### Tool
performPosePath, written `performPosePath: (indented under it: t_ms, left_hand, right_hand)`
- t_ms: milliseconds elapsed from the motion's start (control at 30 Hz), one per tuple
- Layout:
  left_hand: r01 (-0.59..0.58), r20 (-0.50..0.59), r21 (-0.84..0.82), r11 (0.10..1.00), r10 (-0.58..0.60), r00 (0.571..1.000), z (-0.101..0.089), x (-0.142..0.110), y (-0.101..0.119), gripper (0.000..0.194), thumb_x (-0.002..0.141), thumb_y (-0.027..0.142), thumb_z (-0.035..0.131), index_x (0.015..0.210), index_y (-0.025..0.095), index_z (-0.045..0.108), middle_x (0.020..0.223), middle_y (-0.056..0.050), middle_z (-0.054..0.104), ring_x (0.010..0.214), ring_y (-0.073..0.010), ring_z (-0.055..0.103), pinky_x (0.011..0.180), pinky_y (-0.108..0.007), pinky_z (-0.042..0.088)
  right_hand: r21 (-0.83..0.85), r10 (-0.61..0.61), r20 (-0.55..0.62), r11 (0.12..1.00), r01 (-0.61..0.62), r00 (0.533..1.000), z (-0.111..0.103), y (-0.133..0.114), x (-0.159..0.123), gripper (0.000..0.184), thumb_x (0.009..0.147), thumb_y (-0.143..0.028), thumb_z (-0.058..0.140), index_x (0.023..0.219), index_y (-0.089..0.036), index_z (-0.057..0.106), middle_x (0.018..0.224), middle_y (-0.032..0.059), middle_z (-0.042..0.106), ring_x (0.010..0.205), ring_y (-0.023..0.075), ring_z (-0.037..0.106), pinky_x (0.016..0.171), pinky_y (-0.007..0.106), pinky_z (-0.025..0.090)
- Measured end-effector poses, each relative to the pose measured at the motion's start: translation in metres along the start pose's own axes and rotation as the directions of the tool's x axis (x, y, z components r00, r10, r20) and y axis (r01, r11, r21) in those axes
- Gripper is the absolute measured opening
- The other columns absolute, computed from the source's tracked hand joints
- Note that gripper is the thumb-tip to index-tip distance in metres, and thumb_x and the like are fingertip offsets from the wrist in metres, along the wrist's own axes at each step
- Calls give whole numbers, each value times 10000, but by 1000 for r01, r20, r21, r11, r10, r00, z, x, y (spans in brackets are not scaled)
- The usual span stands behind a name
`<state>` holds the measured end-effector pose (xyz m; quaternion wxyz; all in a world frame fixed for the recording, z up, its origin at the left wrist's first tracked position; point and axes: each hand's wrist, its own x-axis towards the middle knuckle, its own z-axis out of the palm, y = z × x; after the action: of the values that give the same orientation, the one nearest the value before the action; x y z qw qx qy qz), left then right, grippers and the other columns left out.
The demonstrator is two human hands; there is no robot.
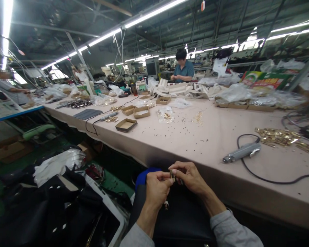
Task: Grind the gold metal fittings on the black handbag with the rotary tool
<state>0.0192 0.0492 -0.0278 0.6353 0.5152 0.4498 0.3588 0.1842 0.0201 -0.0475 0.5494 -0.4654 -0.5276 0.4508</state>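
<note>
Over my lap, my left hand (158,185) and my right hand (187,175) meet fingertip to fingertip. Both pinch a small gold-coloured metal fitting (172,175), partly covered by the fingers. Beneath them lies a black leather-like piece (180,219), which looks like a bag, with a small shiny metal part (166,205) below my left hand. On the table to the right rests a grey electric screwdriver (242,152) with a black cord. Beyond it is a pile of gold metal fittings (278,137).
The long covered table (149,144) runs across in front, scattered with tiny dark bits. Small cardboard trays (126,125) and a second screwdriver (108,116) lie left of centre. Black bags (41,206) fill a bin at lower left. A person (184,68) works across the table.
</note>
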Motion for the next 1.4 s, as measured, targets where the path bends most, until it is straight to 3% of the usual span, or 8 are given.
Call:
performPosePath:
  t_ms: [233, 633, 967, 1100, 1200, 1300, 1400]
  left_hand:
    - [29, 161, 87, 996, -42, 986, -17, 8, -2, 294, 730, 328, 761, 849, 60, 785, 372, 28, 509, 282, -72, 360, 313, -185, 293]
    - [17, 82, -17, 1000, -15, 996, -17, 8, -7, 252, 678, 298, 792, 782, 72, 753, 530, -38, 637, 314, -57, 382, 301, -178, 252]
    - [-1, 29, -40, 999, 2, 1000, -10, 7, -11, 159, 682, 209, 733, 788, 91, 746, 567, -10, 636, 347, -44, 383, 360, -180, 251]
    - [-34, 126, 54, 998, 27, 992, -13, 7, -8, 251, 749, 283, 736, 891, 84, 793, 607, -34, 673, 356, -47, 375, 377, -193, 251]
    - [-96, 174, 116, 989, 75, 982, -16, 9, -7, 234, 768, 277, 736, 893, 96, 815, 728, -92, 761, 456, -102, 543, 469, -220, 396]
    - [-143, 102, 152, 978, 129, 986, -16, 11, -8, 150, 725, 193, 724, 796, 103, 821, 776, -114, 796, 696, -199, 696, 673, -274, 512]
    - [-118, 6, 198, 973, 119, 993, -12, 10, -7, 157, 720, 177, 717, 807, 108, 829, 784, -107, 807, 738, -225, 709, 699, -293, 511]
  right_hand:
    - [43, 3, 11, 999, -4, 1000, -1, 4, 0, 234, 929, -374, 741, 983, -151, 789, 823, 24, 639, 568, 107, 570, 524, 243, 453]
    - [31, 5, 16, 1000, -6, 1000, 5, 4, 2, 220, 934, -366, 733, 989, -165, 801, 826, 19, 632, 582, 118, 590, 556, 261, 478]
    - [-56, 5, -31, 998, -7, 1000, 7, 7, 0, 237, 942, -388, 713, 985, -166, 787, 829, 20, 644, 559, 117, 584, 545, 262, 468]
    - [-48, -2, -38, 999, 0, 999, 8, 8, 0, 250, 944, -399, 708, 981, -164, 785, 797, 15, 632, 557, 116, 565, 539, 260, 452]
    - [-46, 6, -16, 999, -7, 1000, 9, 4, 1, 251, 943, -403, 707, 979, -167, 782, 798, 11, 624, 555, 116, 557, 538, 262, 446]
    - [-147, 11, -24, 989, -15, 1000, 9, -1, -3, 253, 964, -411, 680, 988, -181, 783, 854, 28, 654, 639, 150, 609, 607, 285, 489]
    - [-357, -14, -110, 934, -27, 994, 4, -3, -16, 295, 987, -429, 650, 1143, -209, 769, 972, 61, 706, 847, 217, 661, 747, 320, 518]
